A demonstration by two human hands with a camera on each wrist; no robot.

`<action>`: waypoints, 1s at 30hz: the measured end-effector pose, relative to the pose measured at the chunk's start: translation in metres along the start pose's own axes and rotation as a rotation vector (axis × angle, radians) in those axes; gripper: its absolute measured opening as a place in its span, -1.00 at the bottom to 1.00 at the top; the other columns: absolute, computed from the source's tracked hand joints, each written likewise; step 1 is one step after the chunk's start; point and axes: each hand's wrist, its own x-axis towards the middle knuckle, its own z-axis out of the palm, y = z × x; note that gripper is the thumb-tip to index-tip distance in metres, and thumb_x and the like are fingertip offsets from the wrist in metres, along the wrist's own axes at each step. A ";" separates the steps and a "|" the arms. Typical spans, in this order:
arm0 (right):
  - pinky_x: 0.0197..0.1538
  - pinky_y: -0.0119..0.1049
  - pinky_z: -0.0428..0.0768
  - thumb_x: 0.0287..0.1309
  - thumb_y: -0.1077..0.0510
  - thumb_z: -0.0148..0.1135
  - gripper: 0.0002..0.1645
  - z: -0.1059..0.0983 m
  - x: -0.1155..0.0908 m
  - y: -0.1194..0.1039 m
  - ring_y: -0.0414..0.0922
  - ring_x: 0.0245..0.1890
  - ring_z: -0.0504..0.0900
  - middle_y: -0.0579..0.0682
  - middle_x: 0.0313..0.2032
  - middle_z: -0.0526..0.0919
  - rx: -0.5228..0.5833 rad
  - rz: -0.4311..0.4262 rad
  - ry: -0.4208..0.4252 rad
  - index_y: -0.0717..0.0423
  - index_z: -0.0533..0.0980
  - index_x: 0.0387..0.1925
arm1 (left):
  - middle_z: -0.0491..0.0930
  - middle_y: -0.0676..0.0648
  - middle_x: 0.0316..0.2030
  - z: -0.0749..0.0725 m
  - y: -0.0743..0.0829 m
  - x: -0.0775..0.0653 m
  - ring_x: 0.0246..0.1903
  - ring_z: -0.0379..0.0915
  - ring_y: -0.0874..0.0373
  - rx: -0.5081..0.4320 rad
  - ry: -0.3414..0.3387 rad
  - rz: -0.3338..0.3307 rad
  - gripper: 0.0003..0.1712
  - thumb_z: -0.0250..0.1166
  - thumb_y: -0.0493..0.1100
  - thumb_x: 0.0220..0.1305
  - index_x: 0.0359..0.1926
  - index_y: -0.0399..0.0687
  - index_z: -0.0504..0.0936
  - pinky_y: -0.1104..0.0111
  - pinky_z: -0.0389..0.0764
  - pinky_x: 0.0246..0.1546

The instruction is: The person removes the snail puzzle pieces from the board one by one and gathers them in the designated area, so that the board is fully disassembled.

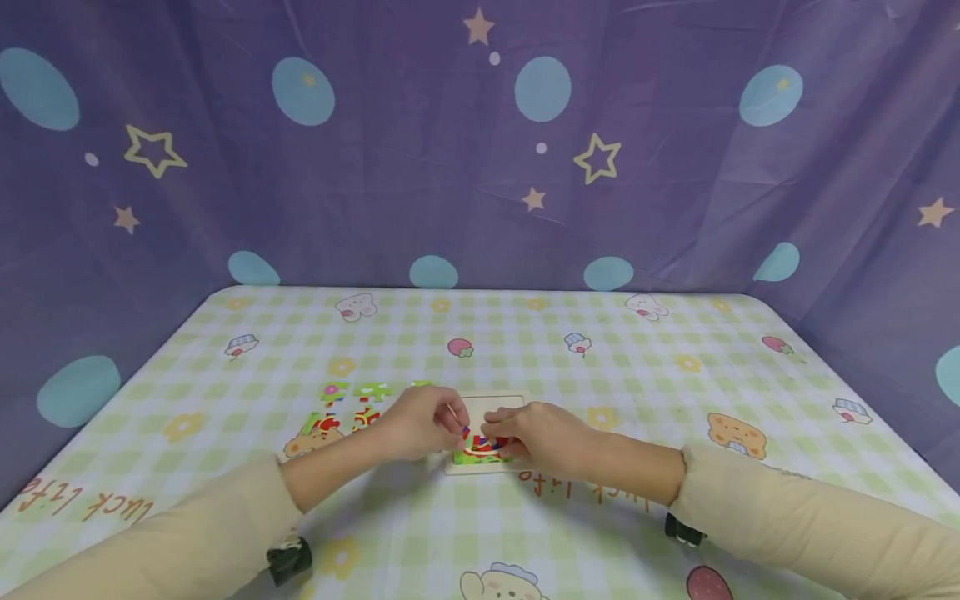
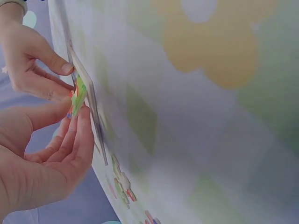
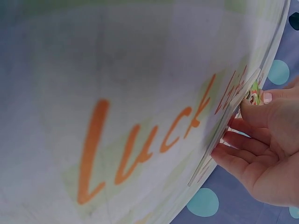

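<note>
A shallow, pale puzzle tray [image 1: 491,402] lies on the table in front of me, with colourful jigsaw pieces [image 1: 474,457] in its near part. My left hand [image 1: 423,423] is at the tray's left side. In the left wrist view, its thumb and fingers pinch a green and red jigsaw piece [image 2: 79,96], tilted above the tray surface. From the right, my right hand [image 1: 551,437] reaches over the tray. Its fingers [image 3: 238,151] touch the tray, spread apart from the thumb, and partly hide the pieces there.
Several loose jigsaw pieces [image 1: 372,390] lie left of the tray, some hidden behind the left hand and forearm. A checked cloth [image 1: 637,375] with printed figures covers the table. A purple curtain [image 1: 420,167] hangs behind the far edge.
</note>
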 end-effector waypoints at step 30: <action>0.19 -0.19 0.55 0.16 0.22 0.28 -0.55 0.001 -0.002 0.000 -0.03 0.21 0.55 0.11 0.16 0.59 -0.001 0.031 -0.017 0.18 0.55 0.11 | 0.72 -0.07 -0.23 -0.069 -0.057 -0.036 -0.27 0.60 0.26 -0.096 0.067 -0.083 -0.69 0.37 -0.14 0.17 -0.09 -0.19 0.67 0.34 0.63 -0.20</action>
